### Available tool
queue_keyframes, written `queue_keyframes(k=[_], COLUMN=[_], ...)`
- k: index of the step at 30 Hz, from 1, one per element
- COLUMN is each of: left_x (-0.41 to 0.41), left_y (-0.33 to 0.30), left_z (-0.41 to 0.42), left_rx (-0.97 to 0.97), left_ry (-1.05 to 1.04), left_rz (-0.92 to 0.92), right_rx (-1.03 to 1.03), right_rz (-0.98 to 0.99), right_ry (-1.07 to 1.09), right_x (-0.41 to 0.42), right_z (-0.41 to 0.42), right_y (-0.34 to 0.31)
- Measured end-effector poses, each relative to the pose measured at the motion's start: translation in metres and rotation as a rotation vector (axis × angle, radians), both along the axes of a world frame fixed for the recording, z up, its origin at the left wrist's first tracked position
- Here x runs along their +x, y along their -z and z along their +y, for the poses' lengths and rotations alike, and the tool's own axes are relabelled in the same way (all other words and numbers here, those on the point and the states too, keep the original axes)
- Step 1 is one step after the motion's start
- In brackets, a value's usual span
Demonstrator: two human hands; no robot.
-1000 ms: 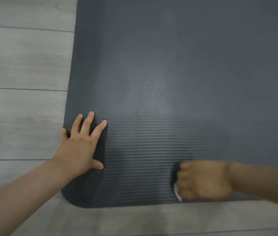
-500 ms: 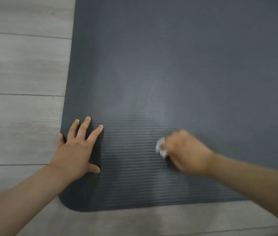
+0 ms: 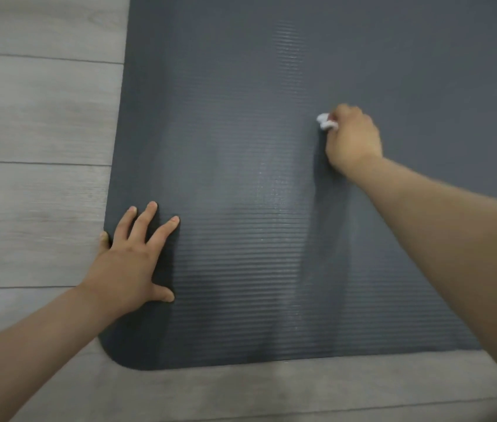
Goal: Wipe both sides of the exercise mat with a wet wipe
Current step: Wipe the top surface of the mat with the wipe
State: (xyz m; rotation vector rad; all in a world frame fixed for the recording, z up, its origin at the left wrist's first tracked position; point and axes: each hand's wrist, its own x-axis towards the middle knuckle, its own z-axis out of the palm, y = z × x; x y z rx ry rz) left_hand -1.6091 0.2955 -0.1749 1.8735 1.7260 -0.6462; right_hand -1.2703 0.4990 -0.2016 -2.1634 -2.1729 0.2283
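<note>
We see a dark grey, finely ribbed foam exercise mat [image 3: 271,147] lying flat on a pale grey wood-plank floor [image 3: 37,117], its rounded near-left corner just below and inward of our left hand [image 3: 131,266]. That left hand lies flat on the mat beside its left edge, fingers straight and spread, palm down, pressing on the foam; the little finger hangs over the mat's edge toward the floor, and the thumb points to the right across the ribs. The hand grasps nothing.

Our right hand [image 3: 352,138] is farther out on the mat, well apart from the left hand and beyond it, the arm reaching in from the right. Its fingers are curled round a small crumpled white wet wipe [image 3: 326,121], which sticks out at the hand's far-left side, by the knuckles, and touches the mat. A faint lighter sheen runs across the ribs between the two hands, from the near edge of the mat up toward the right hand. The mat goes on past the top and right of the view.
</note>
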Motion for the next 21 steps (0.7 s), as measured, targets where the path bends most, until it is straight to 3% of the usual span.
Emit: queue_keyframes(k=[2,3,6,8,9,13,17,19,21], left_x=[-0.001,-0.001,-0.001,0.0,0.0,0.0,0.001,0.002,0.002], left_y=[0.0,0.0,0.001,0.001,0.001,0.0,-0.002,-0.003,-0.004], left_z=[-0.001,-0.001,0.0,0.0,-0.001,0.0,0.001,0.001,0.002], left_rx=[0.02,0.026,0.021,0.026,0.032,0.029,0.01,0.006,0.0], left_ry=[-0.006,-0.009,0.005,0.006,0.003,0.015,0.003,-0.006,-0.01], left_rz=[-0.016,-0.022,-0.013,-0.015,-0.018,-0.005,-0.007,-0.004,0.003], right_rx=[0.021,-0.071,-0.371,-0.416,-0.389,-0.119,-0.009,-0.094,-0.077], right_rz=[0.174,0.219,0.144,0.013,0.0,-0.101,-0.317,-0.231,-0.069], right_ry=[-0.203,-0.339,-0.799,-1.093,-1.142,-0.937,-0.395,-0.058,0.065], right_x=[-0.001,0.003,0.025,0.05,0.059,0.059,0.044,0.043,0.036], right_z=[-0.068,-0.114,-0.244,-0.278,-0.268,-0.135,0.007,0.033,0.018], right_y=[0.001,-0.004,-0.032,-0.036,-0.033,-0.017,-0.011,-0.009,-0.003])
